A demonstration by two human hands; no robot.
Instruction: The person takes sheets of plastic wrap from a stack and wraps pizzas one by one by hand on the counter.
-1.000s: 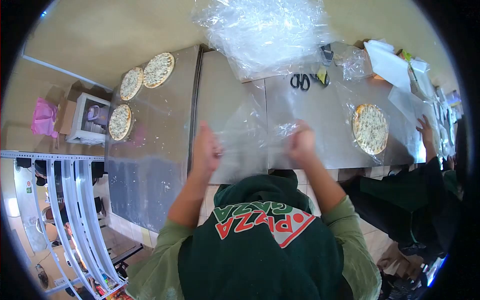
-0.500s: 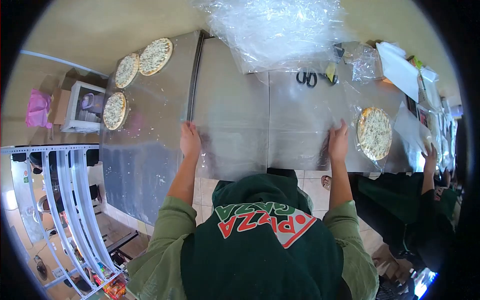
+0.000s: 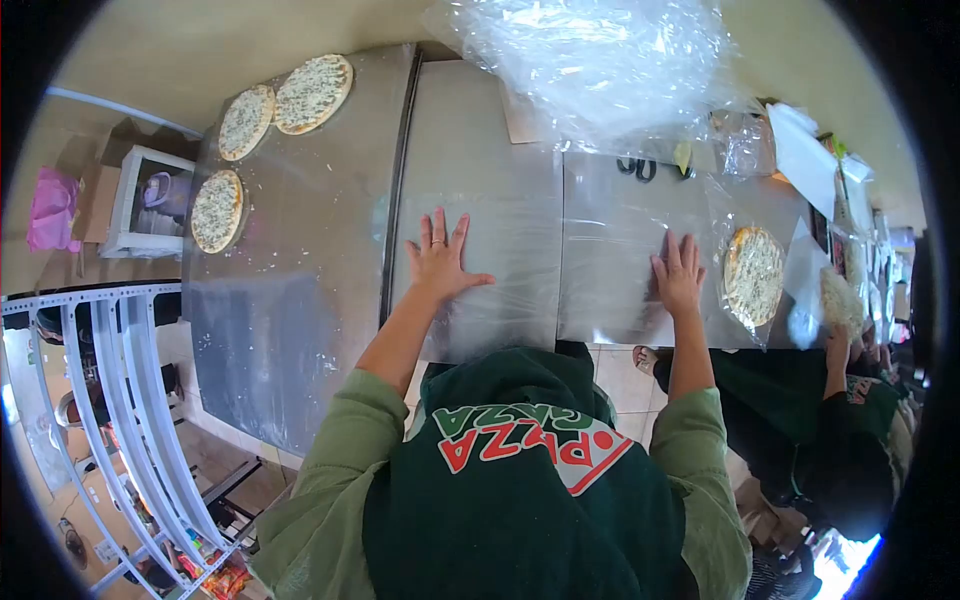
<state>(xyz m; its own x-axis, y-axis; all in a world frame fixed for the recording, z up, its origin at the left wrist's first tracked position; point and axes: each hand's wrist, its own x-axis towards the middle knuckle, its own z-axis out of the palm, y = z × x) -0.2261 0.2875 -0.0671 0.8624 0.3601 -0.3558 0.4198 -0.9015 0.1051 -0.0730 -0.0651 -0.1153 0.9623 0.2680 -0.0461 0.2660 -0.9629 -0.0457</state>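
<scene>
A sheet of clear plastic film (image 3: pixel 510 300) lies spread on the metal table in front of me. My left hand (image 3: pixel 440 268) rests flat on its left part, fingers spread wide, a ring on one finger. On the right part, my right hand (image 3: pixel 681 278) lies palm down with its fingers stretched out. Neither hand grips anything. Just right of my right hand is a cheese-topped pizza (image 3: pixel 754 276) with clear film around it. Black-handled scissors (image 3: pixel 637 168) lie beyond the film, partly covered by plastic.
A heap of clear plastic (image 3: pixel 600 70) fills the table's far side. Three pizzas (image 3: pixel 217 211) sit at the far left. At right, a co-worker's hand (image 3: pixel 838 348) holds a pale, round item (image 3: pixel 842 300). A metal rack (image 3: pixel 140 390) stands at lower left.
My left hand has let go of the film's left edge, moved right and flattened with fingers spread. My right hand has opened out flat. The co-worker's hand now has the pale item.
</scene>
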